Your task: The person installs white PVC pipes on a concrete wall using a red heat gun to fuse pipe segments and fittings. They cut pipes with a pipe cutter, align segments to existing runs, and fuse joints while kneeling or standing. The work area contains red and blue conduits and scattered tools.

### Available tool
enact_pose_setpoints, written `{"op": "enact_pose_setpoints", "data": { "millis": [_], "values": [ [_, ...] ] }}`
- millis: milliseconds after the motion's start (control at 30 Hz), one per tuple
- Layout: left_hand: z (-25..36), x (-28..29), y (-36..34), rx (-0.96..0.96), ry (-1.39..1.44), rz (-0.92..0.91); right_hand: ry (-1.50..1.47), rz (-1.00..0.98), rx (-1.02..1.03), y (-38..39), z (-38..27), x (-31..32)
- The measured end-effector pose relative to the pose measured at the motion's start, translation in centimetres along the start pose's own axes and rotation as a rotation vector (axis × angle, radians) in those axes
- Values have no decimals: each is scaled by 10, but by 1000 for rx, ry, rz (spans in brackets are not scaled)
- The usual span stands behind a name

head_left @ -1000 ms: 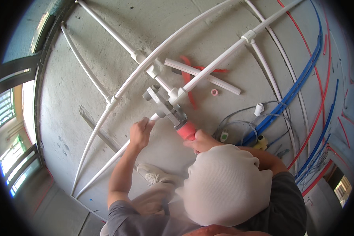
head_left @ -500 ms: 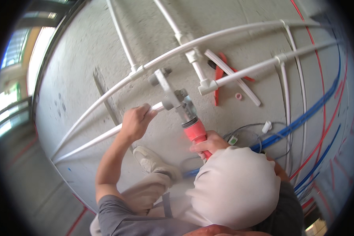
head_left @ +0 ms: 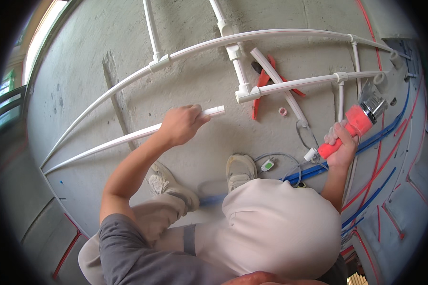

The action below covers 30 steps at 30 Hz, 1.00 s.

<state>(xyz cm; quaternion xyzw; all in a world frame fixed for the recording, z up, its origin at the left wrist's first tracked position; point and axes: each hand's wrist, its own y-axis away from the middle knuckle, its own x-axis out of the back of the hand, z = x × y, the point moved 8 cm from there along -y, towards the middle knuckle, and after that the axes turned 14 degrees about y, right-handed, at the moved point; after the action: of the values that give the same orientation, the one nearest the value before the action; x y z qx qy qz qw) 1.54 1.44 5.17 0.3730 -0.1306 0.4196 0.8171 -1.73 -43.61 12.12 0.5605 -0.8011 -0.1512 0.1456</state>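
My left hand (head_left: 181,124) is closed around a long white plastic pipe (head_left: 128,137) lying low over the concrete floor. The pipe's free end points right, toward a white tee fitting (head_left: 247,95) with a gap between them. Out to the right, my right hand (head_left: 342,142) grips the red handle of a pipe welding iron (head_left: 359,119). Its heating head tilts up and away, partly blurred, and stands apart from the pipe. Beyond the tee, a loose white pipe piece (head_left: 281,88) lies across a red-handled pipe cutter (head_left: 255,102).
A long white pipe run (head_left: 199,46) with branches crosses the floor ahead. Blue pipes (head_left: 375,137) and red lines run along the right. Near my shoe (head_left: 240,168) lie a grey cable and a small plug with a green face (head_left: 267,165). A small pink ring (head_left: 283,111) lies by the cutter.
The welding iron has come off the pipe's end and swung right with my right hand. My left hand still holds the pipe, whose end now shows bare.
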Motion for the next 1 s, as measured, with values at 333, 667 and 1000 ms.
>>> {"op": "enact_pose_setpoints", "data": {
  "millis": [333, 667, 1000],
  "values": [
    [9, -10, -38, -43, -10, 63, 636, -7, 213, -105, 9, -72],
    [10, -20, -40, -118, -51, 127, 821, -78, 124, -140, 44, -87],
    [9, -20, -44, -83, -74, 110, 784, -92, 112, -141, 43, -87]
  ]
}}
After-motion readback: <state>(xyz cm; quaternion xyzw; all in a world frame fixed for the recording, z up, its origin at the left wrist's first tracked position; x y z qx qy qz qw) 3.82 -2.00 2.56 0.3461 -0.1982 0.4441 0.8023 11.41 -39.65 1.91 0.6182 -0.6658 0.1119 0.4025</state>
